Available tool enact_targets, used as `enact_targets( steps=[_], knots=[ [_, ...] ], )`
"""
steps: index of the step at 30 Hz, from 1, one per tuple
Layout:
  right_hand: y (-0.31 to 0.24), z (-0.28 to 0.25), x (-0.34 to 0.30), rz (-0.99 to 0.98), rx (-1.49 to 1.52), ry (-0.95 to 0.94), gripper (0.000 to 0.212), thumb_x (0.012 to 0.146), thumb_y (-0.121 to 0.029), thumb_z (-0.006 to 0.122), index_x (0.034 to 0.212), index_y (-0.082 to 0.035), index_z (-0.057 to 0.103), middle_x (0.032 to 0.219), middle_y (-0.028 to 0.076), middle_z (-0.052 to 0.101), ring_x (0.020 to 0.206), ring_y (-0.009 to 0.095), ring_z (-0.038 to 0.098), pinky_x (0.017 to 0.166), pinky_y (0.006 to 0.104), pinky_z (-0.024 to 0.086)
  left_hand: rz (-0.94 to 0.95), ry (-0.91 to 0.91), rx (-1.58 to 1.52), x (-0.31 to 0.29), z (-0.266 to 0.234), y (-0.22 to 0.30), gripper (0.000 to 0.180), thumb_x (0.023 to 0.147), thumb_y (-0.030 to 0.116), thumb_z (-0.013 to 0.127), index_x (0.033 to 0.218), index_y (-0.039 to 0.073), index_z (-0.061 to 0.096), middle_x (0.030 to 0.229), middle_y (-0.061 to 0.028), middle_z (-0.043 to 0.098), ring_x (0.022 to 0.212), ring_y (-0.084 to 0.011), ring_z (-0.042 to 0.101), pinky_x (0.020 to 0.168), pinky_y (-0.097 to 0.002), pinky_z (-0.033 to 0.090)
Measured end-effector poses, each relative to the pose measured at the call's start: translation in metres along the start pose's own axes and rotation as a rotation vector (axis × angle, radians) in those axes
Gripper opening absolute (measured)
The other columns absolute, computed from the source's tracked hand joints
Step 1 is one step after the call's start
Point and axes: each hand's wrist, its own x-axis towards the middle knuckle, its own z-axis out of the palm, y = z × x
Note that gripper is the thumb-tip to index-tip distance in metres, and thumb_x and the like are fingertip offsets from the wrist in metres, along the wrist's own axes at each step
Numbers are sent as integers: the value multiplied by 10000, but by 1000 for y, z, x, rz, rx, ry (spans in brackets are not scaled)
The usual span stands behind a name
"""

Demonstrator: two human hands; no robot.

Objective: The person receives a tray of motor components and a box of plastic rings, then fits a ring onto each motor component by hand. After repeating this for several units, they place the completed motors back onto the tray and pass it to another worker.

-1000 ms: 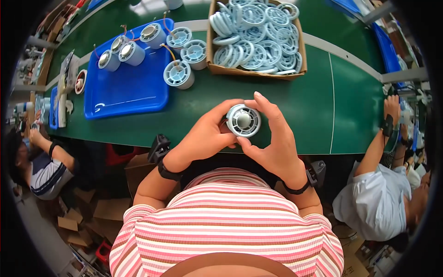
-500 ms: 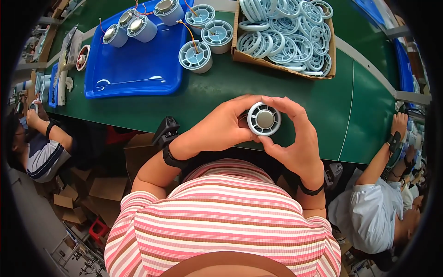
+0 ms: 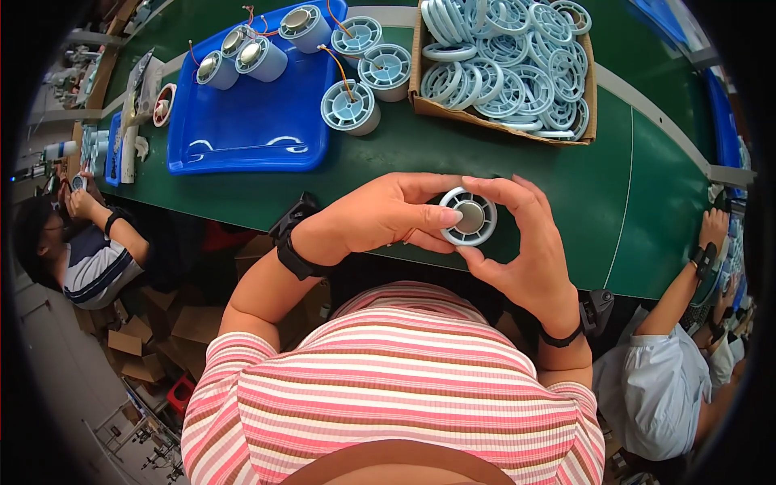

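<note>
Between both my hands, above the table's near edge, is a round light-blue fan-like housing [image 3: 471, 218] with a spoked ring and a silver disc at its centre, facing up. My left hand [image 3: 376, 217] grips it from the left, its thumb lying over the ring and touching the disc's edge. My right hand [image 3: 527, 250] curves round the right side, fingertips at the far rim and thumb at the near rim. The underside of the housing is hidden.
A blue tray [image 3: 242, 141] holds several light-blue cylinders with silver discs. Beside it stand three wired light-blue housings [image 3: 350, 107]. A cardboard box [image 3: 517, 125] is heaped with light-blue rings. A person [image 3: 101, 242] sits at left, another [image 3: 655, 372] at right, along the green table [image 3: 558, 182].
My left thumb has moved from the housing's near side onto its ring and disc. Both hands still hold it, and the whole view has shifted slightly.
</note>
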Motion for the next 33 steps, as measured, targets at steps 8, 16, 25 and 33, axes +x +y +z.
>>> enact_targets(
  steps=[8,16,25,33],
  knots=[
    [2,5,1,1,66,-11,713,680,-27,828,1338,-84,556,1286,82,637,1192,296,578,1094,466,403,91,5,75,-1,-6,-4,556,967,170,705,1474,67,500,1304,-89,624,1102,-177,676,914,-315,604],
    [2,11,-13,-28,-290,77,657,674,28,787,1301,-81,622,1306,104,578,1234,325,541,1076,439,420,816,398,1075,-23,9,9,291,931,103,719,1199,12,654,1134,-132,672,915,-194,698,743,-297,552],
    [22,-51,-27,149,-633,504,452,810,33,711,1245,-75,653,1372,113,578,1340,349,480,1090,441,401,900,1393,2053,-68,-123,93,403,877,72,686,1276,59,627,1322,-139,614,1233,-277,573,1003,-445,435],
    [22,-57,53,-94,-566,416,226,851,-9,704,1070,-65,709,1162,89,677,1235,360,559,1067,447,405,697,1134,1808,-91,-113,75,614,759,2,770,1343,67,593,1361,-101,560,1256,-316,524,1046,-440,410]
  ],
)
